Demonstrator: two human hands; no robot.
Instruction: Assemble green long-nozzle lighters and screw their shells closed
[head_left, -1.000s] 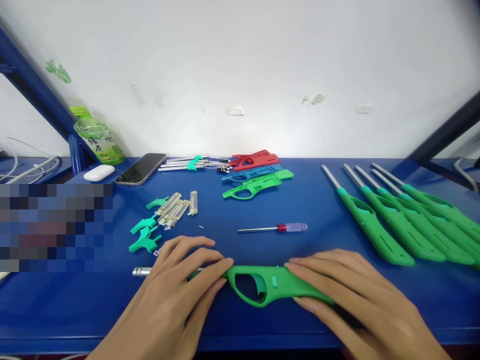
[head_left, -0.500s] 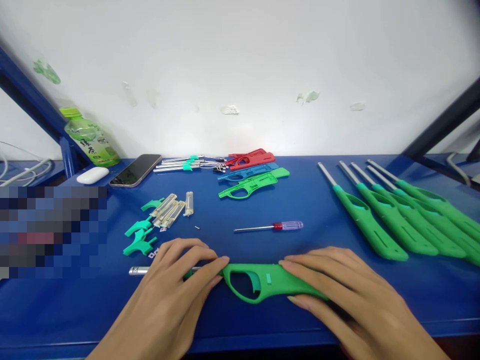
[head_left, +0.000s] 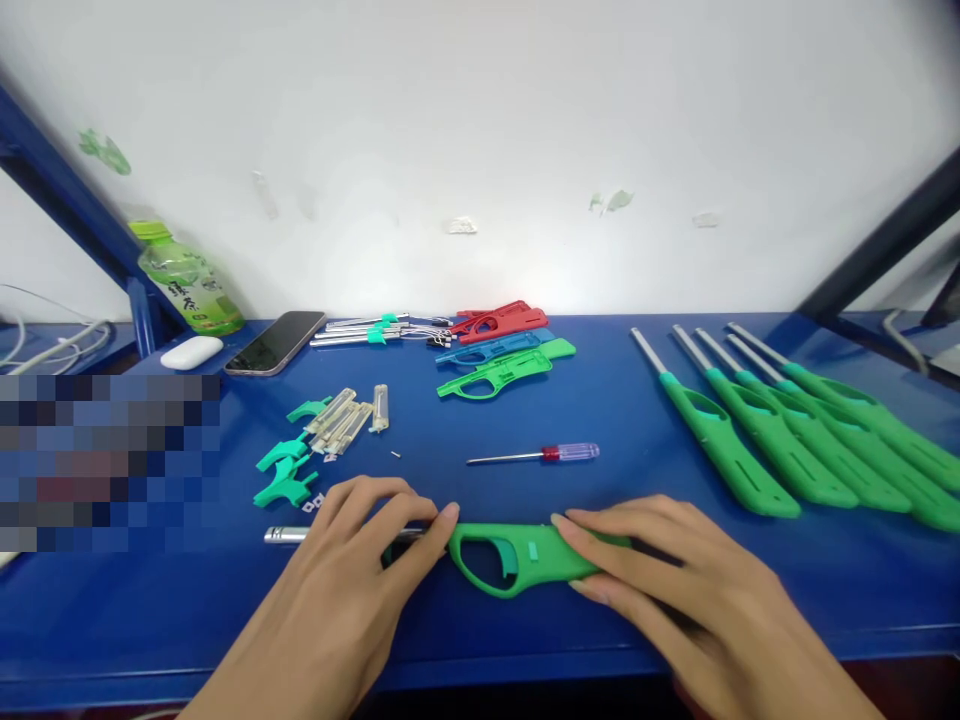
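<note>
A green long-nosed lighter [head_left: 540, 545] lies across the front of the blue table, its metal tube pointing left. My left hand [head_left: 352, 570] is closed on it where the tube meets the green body, and covers that joint. Around the handle end, my right hand [head_left: 675, 570] has its fingers and thumb closed, hiding the tip. A teal trigger [head_left: 508, 560] shows inside the finger loop. Just beyond the lighter is a screwdriver [head_left: 559, 453] with a clear purple and red handle.
Several green lighters [head_left: 731, 445] lie at right. Teal triggers [head_left: 285, 475] and clear fuel tanks [head_left: 341, 420] are at left. Behind are metal tubes with wires [head_left: 360, 332], red shells [head_left: 502, 320], blue shells [head_left: 487, 347], green shells [head_left: 499, 372], a phone [head_left: 276, 343], a white case [head_left: 191, 352] and a bottle [head_left: 187, 280].
The view has shifted slightly. Both hands stay on the lighter; my right hand's fingers have closed a little further over the handle.
</note>
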